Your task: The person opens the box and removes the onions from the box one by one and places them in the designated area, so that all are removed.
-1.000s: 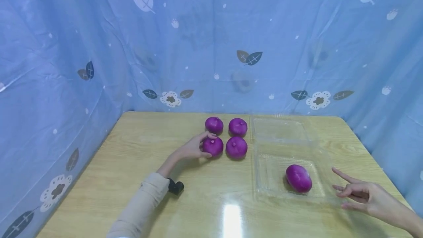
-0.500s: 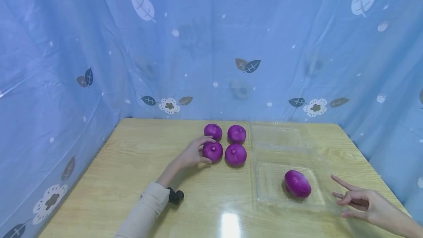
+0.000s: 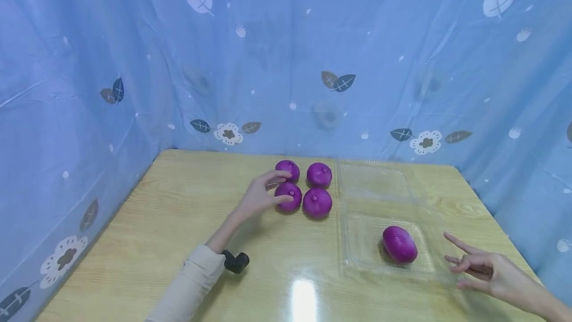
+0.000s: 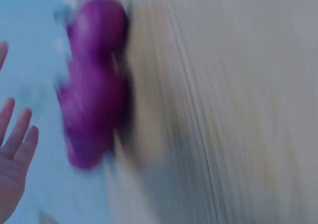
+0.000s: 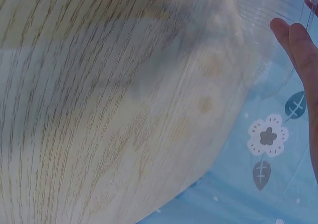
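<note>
Several purple onions stand in a square block at the table's middle. My left hand [image 3: 259, 195] hovers at the near left onion [image 3: 290, 205], thumb and fingers spread apart and overlapping it in the head view. In the left wrist view the onions [image 4: 97, 95] are blurred and the hand [image 4: 12, 169] is off to their side with fingers extended. One more onion [image 3: 399, 245] lies on its side in the near half of a clear plastic clamshell box [image 3: 350, 242]. My right hand [image 3: 500, 272] is loosely held just right of this box, with nothing in its fingers.
The clamshell's lid half [image 3: 375, 180] lies opened out toward the back of the wooden table [image 3: 178, 222]. A black device [image 3: 236, 261] sits at the left wrist. A blue patterned curtain [image 3: 268, 63] encloses the table's back and sides.
The left hand has drawn up and off the near left onion, its grasp widened; that onion stays in the block. The right hand has barely moved. The head view has shifted slightly.
</note>
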